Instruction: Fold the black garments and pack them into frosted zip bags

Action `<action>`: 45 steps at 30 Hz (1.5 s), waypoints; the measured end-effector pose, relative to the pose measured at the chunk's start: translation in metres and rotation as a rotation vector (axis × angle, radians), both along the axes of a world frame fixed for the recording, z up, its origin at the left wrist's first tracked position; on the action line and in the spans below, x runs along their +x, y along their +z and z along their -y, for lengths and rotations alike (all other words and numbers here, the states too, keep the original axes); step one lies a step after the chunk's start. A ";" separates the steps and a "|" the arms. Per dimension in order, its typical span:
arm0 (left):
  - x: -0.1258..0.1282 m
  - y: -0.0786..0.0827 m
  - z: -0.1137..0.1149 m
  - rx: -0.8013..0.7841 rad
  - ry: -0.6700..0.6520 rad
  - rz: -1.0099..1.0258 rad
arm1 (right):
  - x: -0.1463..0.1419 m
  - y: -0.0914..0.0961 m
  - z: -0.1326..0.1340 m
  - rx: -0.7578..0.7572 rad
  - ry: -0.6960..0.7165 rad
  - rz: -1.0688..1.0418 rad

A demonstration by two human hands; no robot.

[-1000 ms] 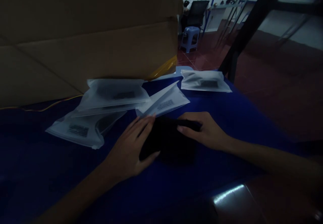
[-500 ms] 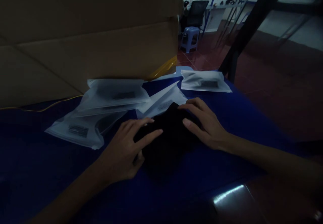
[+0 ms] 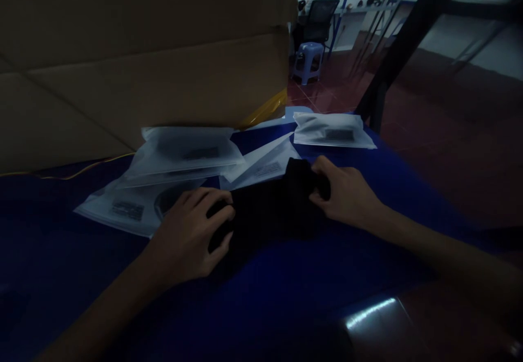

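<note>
A piece of black cloth (image 3: 261, 209) lies between my hands on the blue table cover (image 3: 286, 286); its exact kind is too dark to make out. On its left end, my left hand (image 3: 200, 231) is closed with bent fingers gripping the fabric. My right hand (image 3: 343, 190) pinches the bunched right end between thumb and fingers. Just beyond the cloth is a white plastic bag (image 3: 261, 169) with a raised flap. To the left, frosted zip bags (image 3: 183, 152) with dark labels lie overlapped, the lower one partly behind my left hand.
A large cardboard box (image 3: 143, 79) walls off the back left. Another labelled frosted bag (image 3: 333, 133) rests at the back right. A thin yellow cord (image 3: 77, 174) runs along the left. Beyond are a dark metal post (image 3: 412, 46), a blue stool (image 3: 309, 62) and a seated person.
My hands have moved apart and closed on the black cloth. Its right end is now bunched up in my right hand, and the cloth is stretched wider sideways.
</note>
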State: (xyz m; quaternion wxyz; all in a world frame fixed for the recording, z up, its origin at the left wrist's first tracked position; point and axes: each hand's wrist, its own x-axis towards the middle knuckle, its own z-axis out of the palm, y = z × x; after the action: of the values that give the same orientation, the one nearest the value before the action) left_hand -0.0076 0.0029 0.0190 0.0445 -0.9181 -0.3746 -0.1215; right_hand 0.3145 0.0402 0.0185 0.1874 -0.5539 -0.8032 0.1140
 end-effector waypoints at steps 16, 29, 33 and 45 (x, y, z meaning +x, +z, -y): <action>-0.015 -0.015 -0.013 0.064 0.236 -0.027 | 0.014 -0.003 -0.008 0.021 0.305 0.059; -0.015 -0.005 -0.011 0.197 0.370 0.148 | 0.015 -0.003 -0.012 0.067 0.161 -0.060; -0.011 -0.001 -0.010 0.149 0.336 0.342 | 0.015 -0.002 -0.010 0.149 0.227 0.015; 0.012 0.028 0.017 -0.189 -0.424 0.429 | 0.008 -0.008 -0.003 0.278 0.424 0.032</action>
State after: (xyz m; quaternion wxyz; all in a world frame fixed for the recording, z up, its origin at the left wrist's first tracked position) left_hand 0.0045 -0.0140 0.0468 -0.1476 -0.9292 -0.1851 -0.2838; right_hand 0.3229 0.0428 0.0104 0.2212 -0.3437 -0.9122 0.0305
